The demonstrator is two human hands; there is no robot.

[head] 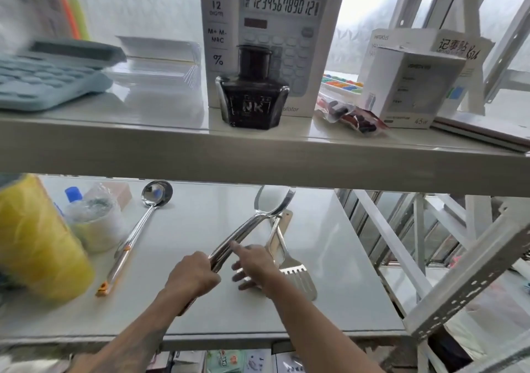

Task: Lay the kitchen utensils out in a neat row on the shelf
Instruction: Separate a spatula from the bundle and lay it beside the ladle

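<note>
Your left hand [192,275] has its grip closed around the steel handle of a large spoon [252,223], whose bowl points away from you and reaches up to the underside of the upper shelf. Your right hand [253,265] is open, fingers spread, index finger stretched toward that same handle and about touching it, with nothing in its grip. Under and just beyond the right hand lies a slotted turner [296,272], its blade toward you, its handle crossing another steel utensil whose shape you cannot make out behind the spoon. To the left, well apart, a ladle [143,218] lies on the lower shelf [200,309], bowl away from you, an orange tag at its near end. At the shelf's left end sit a yellow roll [34,243] and a plastic-wrapped bundle [94,218]. On the upper shelf stands an ink bottle [252,97] before a calculator box [266,28].
</note>
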